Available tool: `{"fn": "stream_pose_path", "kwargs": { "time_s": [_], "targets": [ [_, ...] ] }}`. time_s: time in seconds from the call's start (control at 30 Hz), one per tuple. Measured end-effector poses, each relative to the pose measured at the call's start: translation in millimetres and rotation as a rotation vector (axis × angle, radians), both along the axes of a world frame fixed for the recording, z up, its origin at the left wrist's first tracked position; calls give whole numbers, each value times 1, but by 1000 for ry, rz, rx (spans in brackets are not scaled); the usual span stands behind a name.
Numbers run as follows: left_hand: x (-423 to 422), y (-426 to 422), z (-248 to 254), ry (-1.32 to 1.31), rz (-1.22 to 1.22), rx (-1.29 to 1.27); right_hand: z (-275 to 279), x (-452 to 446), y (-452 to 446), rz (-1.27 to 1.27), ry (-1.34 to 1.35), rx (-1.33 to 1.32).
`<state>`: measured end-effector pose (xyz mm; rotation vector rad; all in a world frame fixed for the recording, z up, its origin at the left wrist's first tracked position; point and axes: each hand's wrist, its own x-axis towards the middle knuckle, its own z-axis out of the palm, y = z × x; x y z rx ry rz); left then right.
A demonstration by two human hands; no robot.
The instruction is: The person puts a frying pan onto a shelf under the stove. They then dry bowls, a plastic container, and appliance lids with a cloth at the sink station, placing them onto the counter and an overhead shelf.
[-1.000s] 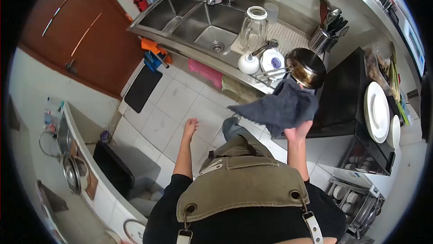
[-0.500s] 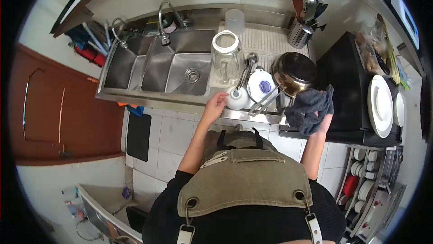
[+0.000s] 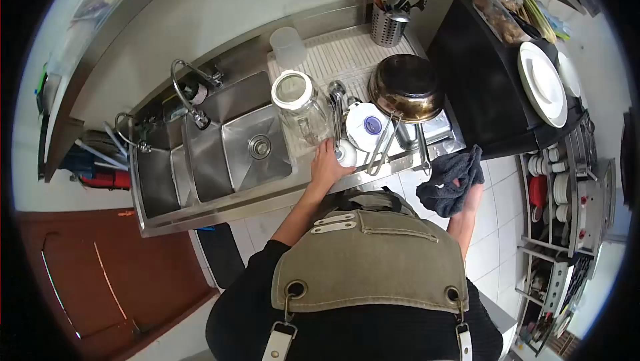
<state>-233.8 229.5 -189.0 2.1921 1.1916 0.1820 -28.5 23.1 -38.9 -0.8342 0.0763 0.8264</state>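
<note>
My left hand [image 3: 326, 166] is closed round the side of a small white bowl [image 3: 346, 154] at the front edge of the drainboard. In my right hand, partly hidden by it, is a bunched dark grey cloth [image 3: 453, 181], held out past the counter's front edge. Beside the bowl lies a white lid [image 3: 365, 126] with a blue centre, with ladle-like utensils [image 3: 337, 98] next to it. A glass jar [image 3: 303, 109] with a white rim stands behind my left hand. To the right, a dark-bottomed pan [image 3: 407, 88] rests upside down.
A steel double sink [image 3: 227, 154] with curved taps lies to the left. A clouded plastic container [image 3: 288, 48] and a perforated utensil holder [image 3: 389, 26] stand at the back. White oval plates [image 3: 542, 84] rest on a black appliance [image 3: 467, 68] at right, near a dish rack [image 3: 550, 184].
My left hand has moved from over the floor to the white bowl and taken hold of it. My right hand has drawn the cloth, now bunched, away from the pan. The view has turned.
</note>
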Motion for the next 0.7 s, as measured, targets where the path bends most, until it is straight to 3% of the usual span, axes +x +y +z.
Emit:
{"fn": "stream_pose_path", "kwargs": {
  "time_s": [0.07, 0.37, 0.57, 0.7],
  "targets": [
    [-2, 2, 0, 20, -11, -21, 1, -7, 3, -102, 37, -114],
    [-38, 1, 6, -78, -92, -104, -12, -34, 32, -18, 2, -74],
    [-59, 12, -12, -235, -172, 33, -22, -42, 47, 94, -17, -5],
    [-69, 16, -8, -285, -243, 92, -16, -49, 60, 24, 37, -87]
  ]
}}
